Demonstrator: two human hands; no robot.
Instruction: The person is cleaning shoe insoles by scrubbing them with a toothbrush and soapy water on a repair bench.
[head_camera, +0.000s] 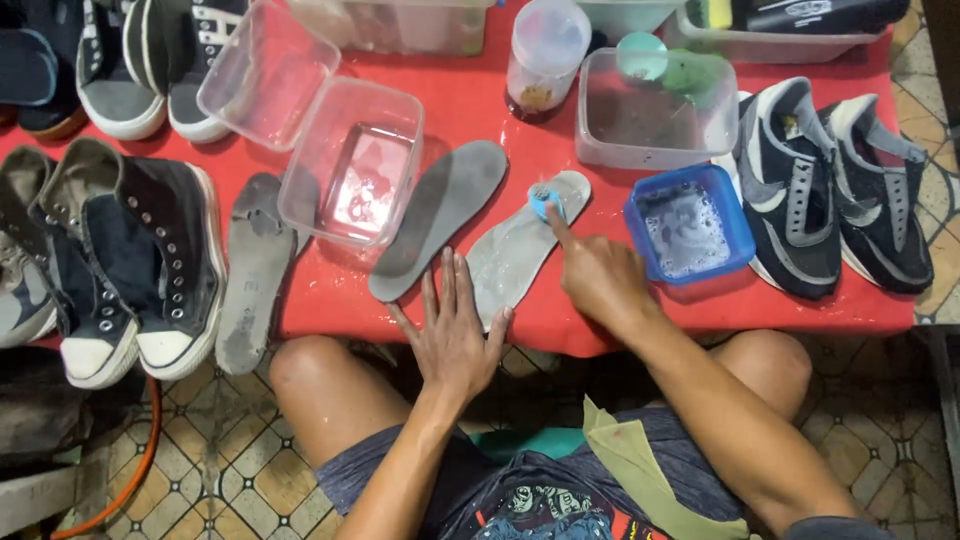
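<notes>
A grey insole (515, 245) lies on the red table (600, 320) near its front edge. My left hand (455, 330) lies flat with spread fingers on the insole's near end. My right hand (598, 275) grips a small blue brush (546, 200) and presses it on the insole's far end. A second, darker insole (440, 215) lies just to the left. A blue tub of foamy water (690, 225) stands right beside my right hand.
Clear plastic tubs (352, 165) (650, 110) and a lidded jar (545, 55) stand behind. Dark sneakers (830, 185) sit at the right, black high-top shoes (130, 255) and a worn insole (252, 270) at the left. My knees are under the table's edge.
</notes>
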